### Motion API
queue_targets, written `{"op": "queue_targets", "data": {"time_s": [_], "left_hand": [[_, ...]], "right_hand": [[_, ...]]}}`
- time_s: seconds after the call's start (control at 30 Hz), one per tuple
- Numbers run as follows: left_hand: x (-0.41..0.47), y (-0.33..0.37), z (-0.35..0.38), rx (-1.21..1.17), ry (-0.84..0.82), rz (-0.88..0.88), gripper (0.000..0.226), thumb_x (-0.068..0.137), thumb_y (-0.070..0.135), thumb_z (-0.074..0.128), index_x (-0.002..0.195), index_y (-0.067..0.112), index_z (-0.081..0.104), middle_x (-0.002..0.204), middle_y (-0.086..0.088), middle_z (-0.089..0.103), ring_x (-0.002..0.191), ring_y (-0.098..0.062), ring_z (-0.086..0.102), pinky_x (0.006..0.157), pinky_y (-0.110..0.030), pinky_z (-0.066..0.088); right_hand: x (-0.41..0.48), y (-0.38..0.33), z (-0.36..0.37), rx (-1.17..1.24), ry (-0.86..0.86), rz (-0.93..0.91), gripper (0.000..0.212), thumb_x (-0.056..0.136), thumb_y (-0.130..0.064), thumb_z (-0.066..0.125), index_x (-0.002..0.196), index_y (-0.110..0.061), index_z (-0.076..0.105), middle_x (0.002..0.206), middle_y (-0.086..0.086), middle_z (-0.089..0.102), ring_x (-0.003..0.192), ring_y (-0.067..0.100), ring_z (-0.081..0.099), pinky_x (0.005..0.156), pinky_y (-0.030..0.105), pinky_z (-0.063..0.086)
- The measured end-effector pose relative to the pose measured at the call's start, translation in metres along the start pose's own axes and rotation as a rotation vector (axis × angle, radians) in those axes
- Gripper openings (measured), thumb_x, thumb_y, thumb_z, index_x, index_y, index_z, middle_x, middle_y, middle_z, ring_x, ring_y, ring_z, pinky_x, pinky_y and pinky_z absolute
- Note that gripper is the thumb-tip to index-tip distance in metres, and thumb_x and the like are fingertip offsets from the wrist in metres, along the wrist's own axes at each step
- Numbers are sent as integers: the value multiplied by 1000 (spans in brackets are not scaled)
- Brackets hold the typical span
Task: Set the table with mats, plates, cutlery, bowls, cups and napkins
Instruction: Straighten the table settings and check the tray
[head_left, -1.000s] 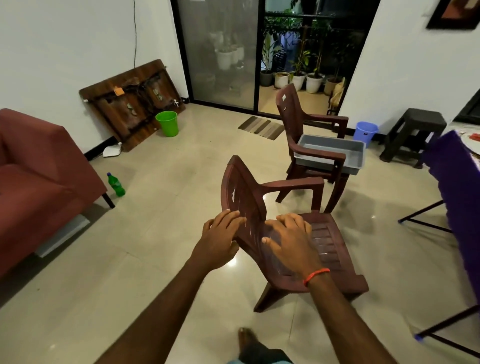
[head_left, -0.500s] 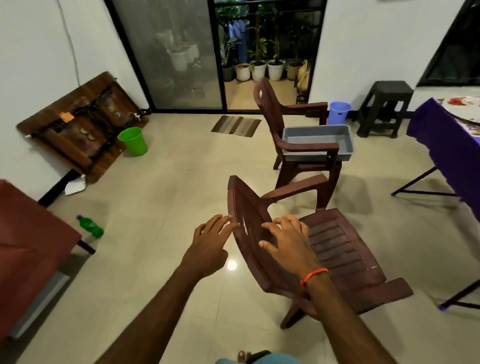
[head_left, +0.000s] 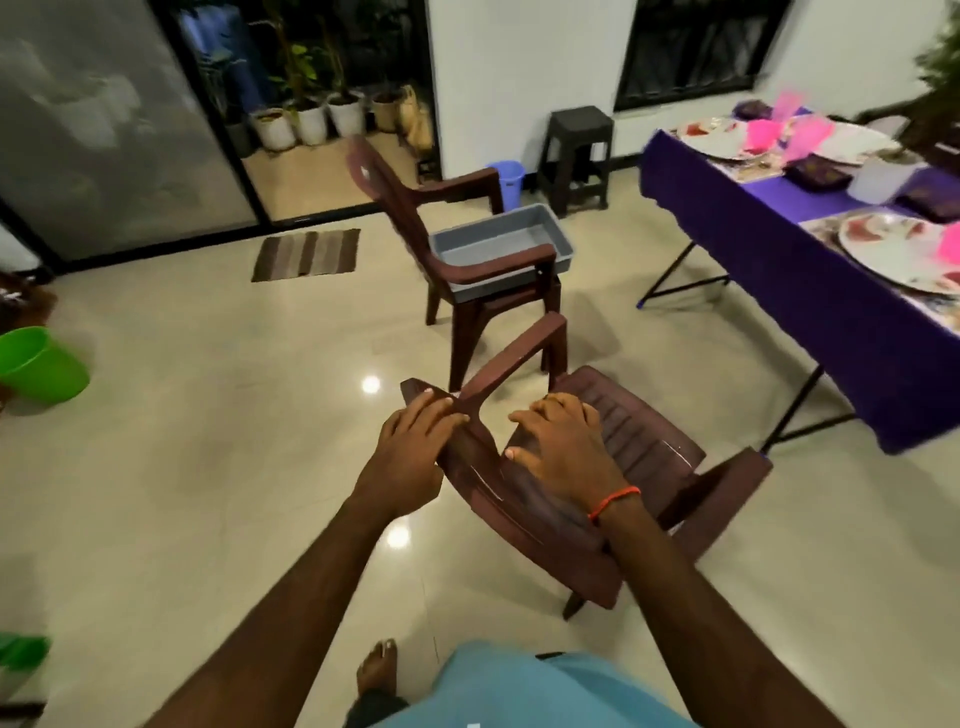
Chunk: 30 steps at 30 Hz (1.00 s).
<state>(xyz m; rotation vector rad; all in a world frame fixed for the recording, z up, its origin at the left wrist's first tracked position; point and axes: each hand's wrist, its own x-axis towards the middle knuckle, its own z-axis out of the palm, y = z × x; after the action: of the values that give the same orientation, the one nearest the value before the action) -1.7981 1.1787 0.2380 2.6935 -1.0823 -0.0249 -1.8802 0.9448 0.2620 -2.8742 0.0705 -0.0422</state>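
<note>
I hold a brown plastic chair (head_left: 634, 431) by its backrest; it stands tilted on the tiled floor in front of me. My left hand (head_left: 410, 452) grips the top edge of the backrest, fingers laid along it. My right hand (head_left: 566, 447) grips the front face of the backrest, fingers curled. To the right stands the table with a purple cloth (head_left: 779, 270). It carries patterned plates (head_left: 893, 249), pink cups (head_left: 761, 135), dark folded napkins (head_left: 821, 174) and a white plant pot (head_left: 883, 179).
A second brown chair (head_left: 395, 197) stands ahead with a grey tub (head_left: 498, 244) on its seat. Behind it are a blue bin (head_left: 506, 179) and a black stool (head_left: 576, 150). A green bucket (head_left: 36, 364) sits at far left, a striped doormat (head_left: 306, 254) by the glass door.
The view has swung right and the table is now in sight. The chair has turned with me towards the table. My left hand has come onto the backrest's top edge.
</note>
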Motion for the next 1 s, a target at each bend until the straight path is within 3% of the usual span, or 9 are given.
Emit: {"op": "queue_targets", "data": {"time_s": [0.17, 0.27, 0.4, 0.57, 0.7, 0.8, 0.9, 0.97, 1.0], "left_hand": [[15, -49, 0, 45, -79, 215, 78, 76, 13, 64, 151, 26, 46, 164, 0, 33, 158, -25, 12, 123, -49, 20], [26, -71, 1, 72, -116, 329, 75, 78, 24, 74, 149, 27, 47, 162, -1, 37, 156, -29, 20, 122, -52, 25], [45, -79, 13, 104, -154, 500, 76, 72, 29, 87, 141, 28, 55, 154, -4, 49, 152, -34, 32, 116, -57, 34], [58, -76, 23, 87, -161, 618, 67, 74, 28, 87, 135, 31, 59, 154, -4, 50, 153, -34, 29, 118, -58, 26], [69, -77, 28, 127, -192, 641, 55, 87, 30, 77, 138, 34, 56, 159, -2, 43, 156, -31, 19, 122, -54, 10], [75, -80, 30, 152, -209, 671, 50, 81, 33, 81, 129, 34, 63, 153, -4, 50, 154, -34, 28, 120, -59, 20], [83, -82, 28, 182, -225, 710, 43, 73, 34, 85, 113, 39, 70, 145, -2, 59, 149, -35, 37, 114, -64, 31], [88, -78, 25, 222, -246, 721, 39, 67, 32, 90, 101, 43, 74, 133, 6, 68, 143, -33, 48, 110, -65, 35], [91, -76, 23, 226, -244, 717, 38, 65, 31, 92, 97, 44, 76, 124, 11, 73, 138, -32, 53, 108, -65, 36]], "right_hand": [[-5, -34, 4, 15, -9, 198, 56, 92, -61, 55, 142, -35, 51, 145, -3, 49, 142, 22, 26, 111, 41, 18], [-18, -49, 3, 12, -73, 284, 81, 79, -84, 37, 145, -38, 46, 147, -5, 46, 142, 22, 25, 113, 43, 19], [-55, -66, 19, 0, -57, 465, 102, 64, -101, 34, 147, -41, 40, 142, -9, 50, 134, 20, 35, 109, 43, 23], [-79, -77, 42, -31, -157, 644, 121, 50, -104, 35, 152, -40, 30, 147, -3, 49, 133, 25, 42, 112, 46, 24], [-78, -80, 67, -98, -53, 719, 85, 75, -71, 49, 151, -34, 37, 134, 0, 61, 118, 28, 58, 101, 47, 44], [-77, -88, 79, -161, 53, 743, 56, 76, -32, 61, 131, -29, 59, 101, 0, 73, 92, 26, 68, 82, 41, 53], [-81, -96, 89, -273, 82, 714, 21, 83, -27, 53, 97, -30, 68, 68, -4, 67, 64, 22, 67, 64, 33, 49], [-82, -93, 92, -300, 94, 709, 5, 86, -31, 63, 90, -30, 66, 67, -5, 66, 61, 20, 65, 62, 32, 50], [-82, -91, 94, -290, 97, 727, 9, 84, -32, 72, 88, -30, 65, 66, -5, 65, 60, 20, 64, 62, 33, 50]]}}
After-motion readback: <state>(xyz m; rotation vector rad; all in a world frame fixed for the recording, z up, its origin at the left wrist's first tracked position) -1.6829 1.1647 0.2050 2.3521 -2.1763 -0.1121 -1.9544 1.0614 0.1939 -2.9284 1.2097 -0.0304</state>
